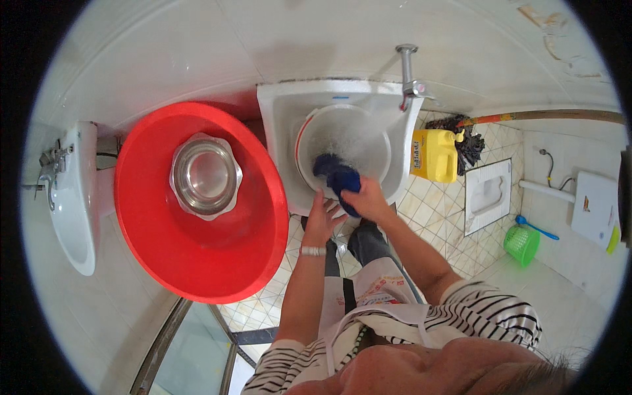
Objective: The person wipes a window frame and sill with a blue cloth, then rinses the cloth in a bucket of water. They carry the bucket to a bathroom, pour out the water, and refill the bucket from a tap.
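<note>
My right hand (367,199) is closed on a dark blue cloth-like piece (343,185), whose exact kind I cannot make out. Its far end dips over a round white basin (386,161) standing inside a white square sink (276,108). Beside the piece, at the near rim of the sink, my left hand (322,220) has its fingers spread and holds nothing; whether its fingertips touch the piece is unclear. From the wall tap (411,88) water sprays into the basin and splashes around the blue piece.
At the left stands a large red tub (210,266) with a metal bowl (206,176) in it. A white washbasin (74,197) is beyond. To the right are a yellow jug (434,157), a squat toilet (488,195), a green basket (521,245) and a blue brush (536,227).
</note>
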### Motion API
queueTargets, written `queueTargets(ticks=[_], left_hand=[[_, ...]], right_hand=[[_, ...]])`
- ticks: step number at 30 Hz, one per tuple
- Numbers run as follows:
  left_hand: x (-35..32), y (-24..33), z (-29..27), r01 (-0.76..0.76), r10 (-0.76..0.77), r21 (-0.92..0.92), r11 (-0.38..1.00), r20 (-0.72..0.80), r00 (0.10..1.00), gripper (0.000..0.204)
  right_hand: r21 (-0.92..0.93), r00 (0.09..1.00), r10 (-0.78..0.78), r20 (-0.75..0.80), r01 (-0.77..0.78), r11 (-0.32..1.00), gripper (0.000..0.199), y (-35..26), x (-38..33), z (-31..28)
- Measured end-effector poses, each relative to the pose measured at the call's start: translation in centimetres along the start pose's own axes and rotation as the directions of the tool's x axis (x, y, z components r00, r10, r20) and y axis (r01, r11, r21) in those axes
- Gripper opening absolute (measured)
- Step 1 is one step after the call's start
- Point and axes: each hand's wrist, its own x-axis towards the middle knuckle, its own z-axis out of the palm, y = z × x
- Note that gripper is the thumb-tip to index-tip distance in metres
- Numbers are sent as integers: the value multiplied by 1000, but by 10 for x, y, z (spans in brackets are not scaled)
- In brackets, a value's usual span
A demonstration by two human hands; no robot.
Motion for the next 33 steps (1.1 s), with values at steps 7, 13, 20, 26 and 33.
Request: queueTargets(ticks=[7, 13, 20, 26, 33], left_hand=[[39, 28, 68, 252, -194, -169, 953, 298, 935, 56], [87, -11, 79, -141, 285, -392, 909, 339, 897, 31], [71, -8, 115, -399, 455, 341, 851, -101, 885, 32], [29, 26, 99, -654, 543, 755, 46, 531, 651, 18], [20, 11, 95, -681, 476, 652, 333, 507, 719, 57]], right_hand=[[-440, 790, -578, -203, 454, 775, 50, -55, -69, -9], [-5, 897, -166, -409, 180, 984, 46, -32, 20, -10], [-164, 940, 44, -338, -105, 981, 43, 40, 97, -38], [-15, 935, -306, -181, 309, 951, 55, 110, 77, -72], [11, 984, -93, 149, 93, 996, 78, 46, 64, -51]])
